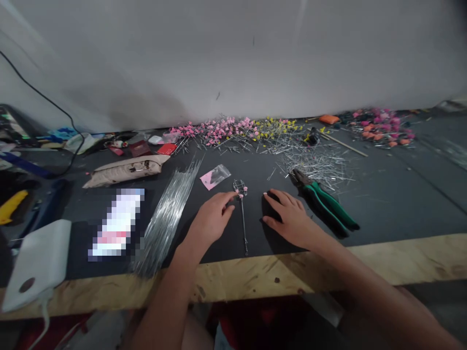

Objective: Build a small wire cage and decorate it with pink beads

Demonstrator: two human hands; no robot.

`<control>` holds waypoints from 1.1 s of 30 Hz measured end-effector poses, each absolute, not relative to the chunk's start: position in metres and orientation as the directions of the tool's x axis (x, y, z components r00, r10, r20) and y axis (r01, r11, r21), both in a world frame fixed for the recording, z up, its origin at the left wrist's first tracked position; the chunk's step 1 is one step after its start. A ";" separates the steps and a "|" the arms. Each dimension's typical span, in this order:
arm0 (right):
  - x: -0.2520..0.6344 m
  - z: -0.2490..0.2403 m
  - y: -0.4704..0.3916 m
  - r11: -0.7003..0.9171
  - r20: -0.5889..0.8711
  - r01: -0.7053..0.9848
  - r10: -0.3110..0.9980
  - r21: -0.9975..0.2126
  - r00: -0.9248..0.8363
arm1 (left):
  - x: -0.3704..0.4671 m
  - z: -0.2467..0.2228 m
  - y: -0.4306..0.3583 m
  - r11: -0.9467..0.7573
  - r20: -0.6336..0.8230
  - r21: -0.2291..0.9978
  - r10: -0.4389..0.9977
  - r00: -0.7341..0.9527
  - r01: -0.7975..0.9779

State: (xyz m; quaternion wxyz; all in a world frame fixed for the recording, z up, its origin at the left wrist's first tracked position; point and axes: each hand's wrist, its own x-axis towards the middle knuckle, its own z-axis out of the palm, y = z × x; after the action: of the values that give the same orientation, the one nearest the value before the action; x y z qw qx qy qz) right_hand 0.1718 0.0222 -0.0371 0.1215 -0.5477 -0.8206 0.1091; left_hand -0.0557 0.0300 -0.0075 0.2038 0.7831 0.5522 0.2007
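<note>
A thin wire piece (243, 221) lies on the dark tabletop between my hands, its long stem pointing toward me. At its far end is a small looped wire head with pink bits on it. My left hand (213, 216) reaches from the left, index fingertip at the pink bits, thumb apart from it, and does not grasp the piece. My right hand (288, 216) rests on the table to the right, fingers spread and holding nothing. Beside it lie pliers (328, 206) with green and black handles. A small plastic bag (216, 176) with a pink part lies beyond my left hand.
A bundle of straight wires (170, 209) lies left of my left hand, beside a phone (118, 221) with a blurred screen. Pink-tipped wires (229, 130), yellow-tipped ones and loose wires (317, 163) pile along the wall. A white power bank (42, 262) sits at the left edge.
</note>
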 end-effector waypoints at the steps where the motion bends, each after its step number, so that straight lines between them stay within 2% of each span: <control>1: 0.171 -0.037 0.021 0.367 0.078 0.878 0.929 -0.308 -0.361 | -0.056 -0.007 0.030 -0.304 0.089 0.543 0.948 0.306 0.783; 7: 0.161 -0.037 0.029 0.287 0.094 0.904 0.958 -0.317 -0.271 | -0.056 -0.007 0.031 -0.310 0.100 0.543 0.947 0.306 0.780; 16: 0.161 -0.042 0.031 0.301 0.127 0.906 0.953 -0.298 -0.275 | -0.055 -0.004 0.030 -0.296 0.096 0.558 0.951 0.295 0.775; 25: 0.151 -0.045 0.035 0.277 0.184 0.935 0.954 -0.221 -0.239 | -0.058 -0.001 0.030 -0.309 0.131 0.583 0.949 0.288 0.752; 33: 0.160 -0.041 0.017 0.330 0.108 0.929 0.943 -0.166 -0.316 | -0.060 0.005 0.030 -0.285 0.118 0.546 0.957 0.264 0.788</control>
State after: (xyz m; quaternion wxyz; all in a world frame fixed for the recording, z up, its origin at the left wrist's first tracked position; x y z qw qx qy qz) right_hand 0.1600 0.0175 -0.0413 0.0925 -0.5774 -0.8104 0.0366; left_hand -0.0602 0.0296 0.0045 0.1937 0.7711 0.5658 0.2185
